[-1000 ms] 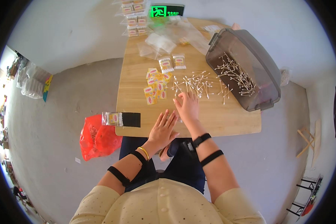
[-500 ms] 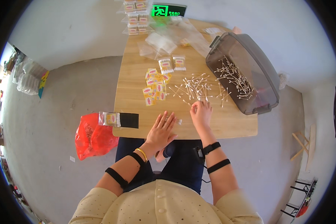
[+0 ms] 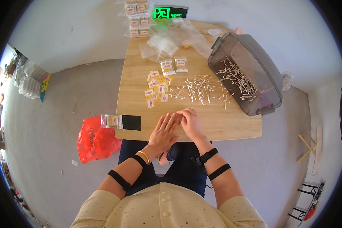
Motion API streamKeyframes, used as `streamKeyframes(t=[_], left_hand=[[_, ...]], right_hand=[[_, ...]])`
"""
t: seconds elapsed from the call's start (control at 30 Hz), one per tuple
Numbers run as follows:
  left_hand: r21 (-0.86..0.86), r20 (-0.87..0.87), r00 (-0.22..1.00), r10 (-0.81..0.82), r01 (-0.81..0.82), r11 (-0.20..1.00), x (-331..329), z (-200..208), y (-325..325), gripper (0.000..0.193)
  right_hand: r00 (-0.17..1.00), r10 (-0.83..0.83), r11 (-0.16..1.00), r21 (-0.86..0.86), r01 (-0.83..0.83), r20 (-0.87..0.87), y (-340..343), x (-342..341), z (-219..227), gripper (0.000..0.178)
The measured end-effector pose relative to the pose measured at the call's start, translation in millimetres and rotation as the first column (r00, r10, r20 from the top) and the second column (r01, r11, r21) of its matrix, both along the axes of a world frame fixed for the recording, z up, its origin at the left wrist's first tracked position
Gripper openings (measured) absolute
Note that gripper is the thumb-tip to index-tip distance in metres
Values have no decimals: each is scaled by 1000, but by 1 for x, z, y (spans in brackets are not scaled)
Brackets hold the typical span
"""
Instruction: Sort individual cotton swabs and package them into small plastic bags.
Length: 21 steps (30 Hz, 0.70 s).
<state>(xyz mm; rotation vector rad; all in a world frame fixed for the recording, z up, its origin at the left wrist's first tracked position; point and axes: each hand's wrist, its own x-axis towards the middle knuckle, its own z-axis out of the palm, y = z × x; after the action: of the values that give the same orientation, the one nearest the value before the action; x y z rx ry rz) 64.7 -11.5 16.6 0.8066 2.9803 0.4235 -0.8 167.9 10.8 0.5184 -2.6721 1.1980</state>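
Note:
My left hand (image 3: 164, 129) lies flat on the table with its fingers stretched out, over a few cotton swabs that are now mostly hidden. Against its fingertips is my right hand (image 3: 190, 123), its fingers curled together in a pinch on a cotton swab that the hands largely cover. Beyond them is a loose pile of cotton swabs (image 3: 198, 88). Yellow and white printed cards (image 3: 152, 93) lie spread out left of the pile. Left of my hands, a clear packet of swabs (image 3: 113, 121) with a card inside sits by a black strip (image 3: 131, 122).
A grey plastic bin (image 3: 271, 68) lies tipped on its side at the right, with many swabs inside. Two filled packets (image 3: 174, 66) and clear bags (image 3: 161, 45) are farther back. More packets (image 3: 139, 20) are stacked at the far left corner. A red bag (image 3: 95, 140) stands beside the table.
My right hand has come from the near edge of the swab pile to my left fingertips, and a swab that lay there is gone. My left hand stays in place.

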Motion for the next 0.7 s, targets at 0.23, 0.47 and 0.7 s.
streamKeyframes(t=[0.23,0.47,0.7], left_hand=[[70,13,1000,-16,15,997,-3,6,-2,80],[25,4,999,-34,34,999,-14,2,-1,77],[18,-14,999,-45,45,999,-15,3,-2,76]], right_hand=[[982,-141,971,174,161,-126,-11,-62,8,27],[995,-26,880,470,69,-96,-23,-98,17,20],[992,59,967,252,-29,-113,-2,-116,18,6]])
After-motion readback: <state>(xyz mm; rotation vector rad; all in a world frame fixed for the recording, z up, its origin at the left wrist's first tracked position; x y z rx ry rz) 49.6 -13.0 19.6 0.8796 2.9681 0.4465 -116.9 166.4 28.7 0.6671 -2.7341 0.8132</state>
